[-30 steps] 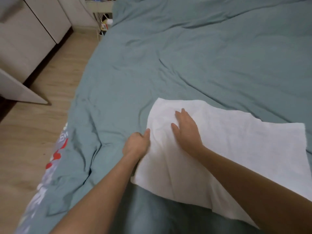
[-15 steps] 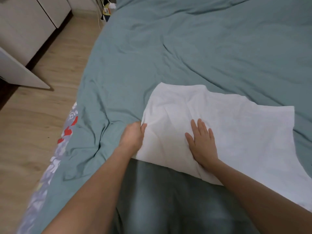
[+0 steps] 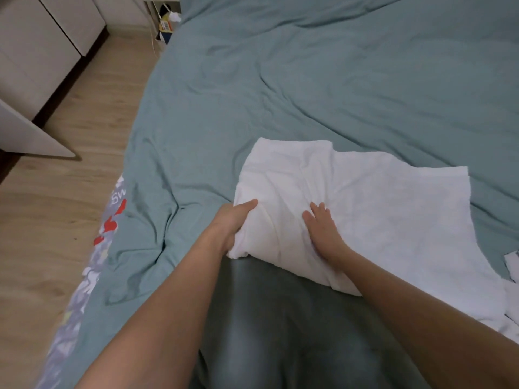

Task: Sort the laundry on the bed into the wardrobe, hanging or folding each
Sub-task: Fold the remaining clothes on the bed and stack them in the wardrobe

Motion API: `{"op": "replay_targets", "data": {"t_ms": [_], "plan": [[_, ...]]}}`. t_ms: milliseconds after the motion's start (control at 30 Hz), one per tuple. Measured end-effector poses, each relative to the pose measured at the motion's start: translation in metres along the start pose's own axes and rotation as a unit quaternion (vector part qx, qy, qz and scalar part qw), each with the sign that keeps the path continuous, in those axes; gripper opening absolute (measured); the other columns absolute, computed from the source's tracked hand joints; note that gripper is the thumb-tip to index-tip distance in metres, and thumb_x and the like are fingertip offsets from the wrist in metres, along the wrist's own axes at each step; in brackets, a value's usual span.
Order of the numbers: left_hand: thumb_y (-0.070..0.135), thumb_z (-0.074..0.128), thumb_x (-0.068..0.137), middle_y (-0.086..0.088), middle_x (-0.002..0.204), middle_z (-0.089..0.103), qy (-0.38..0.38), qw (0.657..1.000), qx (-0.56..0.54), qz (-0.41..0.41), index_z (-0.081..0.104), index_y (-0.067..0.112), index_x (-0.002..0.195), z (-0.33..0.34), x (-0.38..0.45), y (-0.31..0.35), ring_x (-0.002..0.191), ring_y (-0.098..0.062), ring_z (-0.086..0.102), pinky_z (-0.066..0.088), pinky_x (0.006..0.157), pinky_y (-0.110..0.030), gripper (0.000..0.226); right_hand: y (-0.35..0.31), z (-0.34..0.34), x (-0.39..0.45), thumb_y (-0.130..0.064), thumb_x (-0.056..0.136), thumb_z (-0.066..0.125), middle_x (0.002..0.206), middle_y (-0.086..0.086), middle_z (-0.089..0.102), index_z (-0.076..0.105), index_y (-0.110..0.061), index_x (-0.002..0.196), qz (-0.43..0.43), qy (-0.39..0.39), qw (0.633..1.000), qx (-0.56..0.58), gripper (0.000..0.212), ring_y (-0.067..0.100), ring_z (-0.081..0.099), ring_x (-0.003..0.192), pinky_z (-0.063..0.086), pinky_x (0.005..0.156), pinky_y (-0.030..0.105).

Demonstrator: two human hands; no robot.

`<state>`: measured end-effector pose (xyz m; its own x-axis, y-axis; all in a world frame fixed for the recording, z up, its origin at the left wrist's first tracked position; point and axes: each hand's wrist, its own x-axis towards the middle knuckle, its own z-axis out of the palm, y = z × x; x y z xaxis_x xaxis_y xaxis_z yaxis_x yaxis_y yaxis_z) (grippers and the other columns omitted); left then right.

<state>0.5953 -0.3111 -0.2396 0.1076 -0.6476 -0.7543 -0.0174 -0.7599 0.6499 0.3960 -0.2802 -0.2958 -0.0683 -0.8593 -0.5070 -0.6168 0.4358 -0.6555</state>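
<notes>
A white garment (image 3: 379, 209) lies spread on the teal bed cover (image 3: 309, 80), its near left part bunched and lifted a little. My left hand (image 3: 231, 224) grips the garment's left edge, thumb on top of the cloth and fingers under it. My right hand (image 3: 323, 230) lies flat on the cloth just to the right, fingers straight and pressing down. A dark grey-green garment (image 3: 280, 332) lies under the white one's near edge, between my forearms.
The wardrobe (image 3: 36, 51) stands at the far left across a strip of wood floor (image 3: 56, 206), with one white door (image 3: 25, 133) swung open. A patterned sheet (image 3: 92, 262) shows at the bed's left edge. More white cloth (image 3: 512, 265) lies at the right border.
My left hand has pulled the white garment's left edge up and inward, bunching it. My right hand slid back toward me and now presses near that fold.
</notes>
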Motion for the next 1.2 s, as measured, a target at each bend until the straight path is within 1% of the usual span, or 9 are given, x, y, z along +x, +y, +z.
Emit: {"op": "replay_targets", "data": {"t_ms": [100, 167, 267, 400, 567, 700, 900, 1000, 1200], "plan": [[0.030, 0.073, 0.084, -0.009, 0.100, 0.072, -0.047, 0.994, -0.096, -0.002, 0.061, 0.006, 0.114, 0.014, -0.012, 0.014, 0.088, -0.026, 0.070, 0.056, 0.072, -0.035, 0.040, -0.016, -0.041, -0.008, -0.045, 0.101, 0.031, 0.130, -0.007, 0.047, 0.047, -0.021, 0.132, 0.035, 0.040, 0.971, 0.231, 0.042, 0.013, 0.045, 0.119, 0.030, 0.110, 0.033], [0.027, 0.072, 0.085, -0.010, 0.104, 0.073, -0.078, 0.991, -0.105, 0.014, 0.062, 0.009, 0.113, 0.036, -0.025, 0.026, 0.092, -0.027, 0.070, 0.057, 0.076, -0.039, 0.035, -0.024, -0.072, -0.012, -0.044, 0.099, 0.040, 0.097, -0.006, 0.051, 0.052, -0.023, 0.104, 0.078, 0.040, 0.908, 0.410, 0.024, 0.011, 0.052, 0.083, 0.046, 0.082, 0.030], [0.020, 0.070, 0.086, -0.009, 0.101, 0.073, -0.116, 0.991, -0.046, 0.057, 0.066, 0.014, 0.105, 0.089, -0.052, 0.038, 0.090, -0.026, 0.070, 0.056, 0.084, -0.043, 0.020, -0.024, -0.120, -0.017, -0.046, 0.098, 0.045, 0.106, 0.004, 0.057, 0.053, -0.015, 0.115, 0.096, 0.017, 0.851, 0.515, 0.036, 0.022, 0.059, 0.095, 0.051, 0.086, 0.039], [0.013, 0.064, 0.089, 0.005, 0.101, 0.068, -0.163, 0.968, 0.107, 0.157, 0.060, 0.020, 0.112, 0.171, -0.084, 0.038, 0.087, -0.010, 0.063, 0.051, 0.074, -0.023, 0.024, -0.003, -0.185, -0.028, -0.047, 0.096, 0.047, 0.118, 0.011, 0.057, 0.051, -0.012, 0.122, 0.090, 0.011, 0.847, 0.524, 0.044, 0.029, 0.061, 0.108, 0.050, 0.095, 0.045], [0.005, 0.059, 0.088, 0.004, 0.126, 0.053, -0.214, 0.912, 0.247, 0.249, 0.042, 0.017, 0.141, 0.264, -0.102, 0.019, 0.109, -0.009, 0.047, 0.034, 0.084, -0.018, 0.057, 0.050, -0.241, -0.036, -0.048, 0.097, 0.045, 0.106, 0.010, 0.059, 0.052, -0.014, 0.110, 0.115, 0.046, 0.854, 0.505, 0.037, 0.024, 0.062, 0.087, 0.052, 0.071, 0.035], [0.008, 0.053, 0.088, -0.007, 0.142, 0.046, -0.185, 0.881, 0.353, 0.254, 0.012, 0.023, 0.154, 0.338, -0.104, -0.010, 0.128, -0.026, 0.045, 0.037, 0.095, -0.026, 0.079, 0.110, -0.277, -0.039, -0.047, 0.095, 0.048, 0.099, 0.008, 0.059, 0.053, -0.016, 0.103, 0.135, 0.071, 0.861, 0.486, 0.033, 0.021, 0.061, 0.082, 0.052, 0.075, 0.034], [0.013, 0.050, 0.094, -0.017, 0.149, 0.031, -0.153, 0.834, 0.488, 0.207, -0.010, 0.008, 0.152, 0.397, -0.096, -0.060, 0.136, -0.028, 0.035, 0.029, 0.107, -0.030, 0.084, 0.163, -0.288, -0.025, -0.041, 0.090, 0.061, 0.086, 0.001, 0.050, 0.054, -0.017, 0.095, 0.167, 0.063, 0.934, 0.310, 0.025, 0.014, 0.048, 0.069, 0.039, 0.060, 0.026], [0.013, 0.050, 0.094, -0.017, 0.148, 0.033, -0.132, 0.842, 0.482, 0.201, -0.008, 0.004, 0.152, 0.397, -0.091, -0.073, 0.135, -0.029, 0.036, 0.029, 0.106, -0.029, 0.082, 0.170, -0.281, -0.004, -0.040, 0.087, 0.064, 0.092, 0.002, 0.057, 0.053, -0.017, 0.085, 0.158, 0.076, 0.958, 0.226, 0.026, 0.018, 0.056, 0.081, 0.049, 0.073, 0.032], [0.013, 0.061, 0.086, -0.022, 0.115, 0.059, -0.105, 0.871, 0.407, 0.255, 0.042, -0.005, 0.127, 0.383, -0.084, -0.082, 0.106, -0.035, 0.055, 0.035, 0.075, -0.026, 0.049, 0.161, -0.253, 0.032, -0.028, 0.080, 0.074, 0.109, 0.006, 0.057, 0.051, -0.002, 0.121, 0.141, 0.118, 0.964, 0.195, 0.054, 0.026, 0.058, 0.108, 0.047, 0.083, 0.029]]}}
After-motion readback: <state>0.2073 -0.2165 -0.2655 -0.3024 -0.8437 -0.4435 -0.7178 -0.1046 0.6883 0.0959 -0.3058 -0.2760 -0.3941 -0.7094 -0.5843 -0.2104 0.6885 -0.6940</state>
